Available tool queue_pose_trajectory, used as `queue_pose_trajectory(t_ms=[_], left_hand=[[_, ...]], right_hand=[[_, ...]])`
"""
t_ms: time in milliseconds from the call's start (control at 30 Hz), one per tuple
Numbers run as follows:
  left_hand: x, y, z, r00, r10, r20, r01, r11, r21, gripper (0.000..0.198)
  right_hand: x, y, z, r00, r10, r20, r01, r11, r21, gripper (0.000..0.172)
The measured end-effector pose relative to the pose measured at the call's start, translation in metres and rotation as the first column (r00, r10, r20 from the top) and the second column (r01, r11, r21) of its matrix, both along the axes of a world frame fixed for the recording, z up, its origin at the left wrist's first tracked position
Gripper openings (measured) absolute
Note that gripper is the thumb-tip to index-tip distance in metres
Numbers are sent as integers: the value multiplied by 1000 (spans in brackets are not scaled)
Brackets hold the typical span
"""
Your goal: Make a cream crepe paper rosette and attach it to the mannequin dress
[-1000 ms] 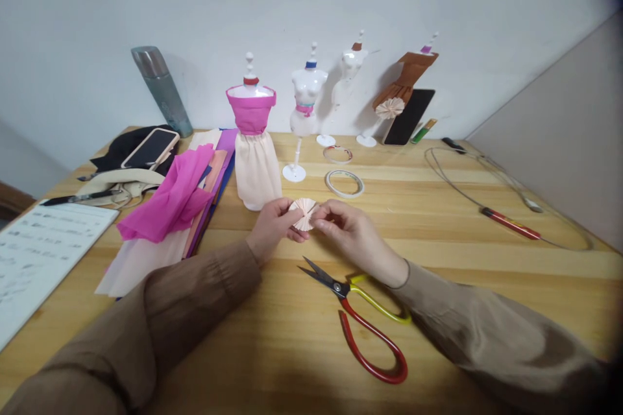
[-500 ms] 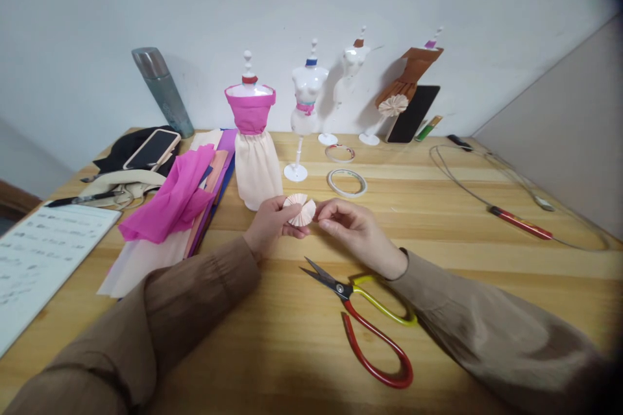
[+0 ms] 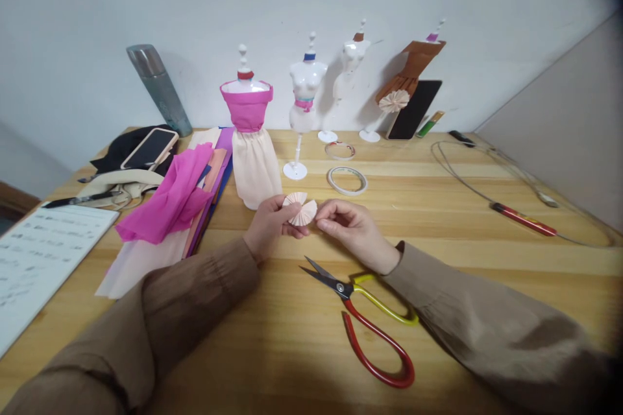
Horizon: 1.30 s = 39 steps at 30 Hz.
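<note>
My left hand (image 3: pixel 267 225) and my right hand (image 3: pixel 351 231) pinch a small pleated peach paper fan (image 3: pixel 299 209) between their fingertips, just above the wooden table (image 3: pixel 438 220). Right behind the fan stands a small mannequin in a pink and cream dress (image 3: pixel 250 142). Open scissors with one red and one yellow handle (image 3: pixel 367 318) lie on the table under my right wrist.
Three more small mannequins (image 3: pixel 304 110) stand by the wall, one in a brown dress (image 3: pixel 406 74). Two tape rolls (image 3: pixel 346 180) lie behind my hands. Pink tissue and coloured sheets (image 3: pixel 175 198), a phone (image 3: pixel 150 148), a flask (image 3: pixel 156 87), a printed sheet (image 3: pixel 39 253) are left; a cable (image 3: pixel 520 217) right.
The paper fan has turned and spread a little between my fingers. The view has tilted slightly downward; both hands stay in the same place.
</note>
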<state>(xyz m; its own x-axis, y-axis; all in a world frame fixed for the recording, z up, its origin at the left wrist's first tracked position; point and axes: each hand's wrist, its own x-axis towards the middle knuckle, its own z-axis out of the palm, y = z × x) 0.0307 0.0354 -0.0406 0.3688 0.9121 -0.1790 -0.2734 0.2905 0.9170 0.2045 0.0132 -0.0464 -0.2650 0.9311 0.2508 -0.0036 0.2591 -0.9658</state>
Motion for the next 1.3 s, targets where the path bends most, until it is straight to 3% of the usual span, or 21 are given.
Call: queue_pose_trajectory(t_ms=[100,200,367,567,733,900,1033,1133,1200,1300], left_hand=[[0,0,0,1000,19,7,-19,1000,5,28],[1,-2,0,998,-13,-67,15,999,34,27],[3,-2,1,995,2,-103,3,999,46,24],[2,-2,0,994,-18,-106,24,998,50,27],[-1,0,-2,997,-58,-47,58,998,8,32],[-5,3,-1,995,-102,2,102,994,-37,35],[-5,3,-1,996,-83,9,83,996,-23,35],[-1,1,-1,997,-55,-47,56,998,7,34],[1,-1,0,993,-52,-101,56,998,34,33],[2,-3,1,987,-73,-142,84,994,75,32]], right_hand=[[1,1,-2,994,-108,34,105,992,71,14],[2,-1,-2,968,-234,87,210,951,228,10],[0,-9,1,881,-390,268,258,871,418,10],[-2,-8,-5,855,-355,377,163,876,454,11],[2,-2,-9,924,-250,288,123,910,396,8],[6,3,-8,956,-135,261,8,899,438,9],[7,3,-6,923,-240,300,67,869,490,9],[5,1,-1,898,-383,217,196,789,583,9],[2,-1,2,885,-423,195,213,739,639,9],[-2,-1,4,883,-397,251,156,753,640,6]])
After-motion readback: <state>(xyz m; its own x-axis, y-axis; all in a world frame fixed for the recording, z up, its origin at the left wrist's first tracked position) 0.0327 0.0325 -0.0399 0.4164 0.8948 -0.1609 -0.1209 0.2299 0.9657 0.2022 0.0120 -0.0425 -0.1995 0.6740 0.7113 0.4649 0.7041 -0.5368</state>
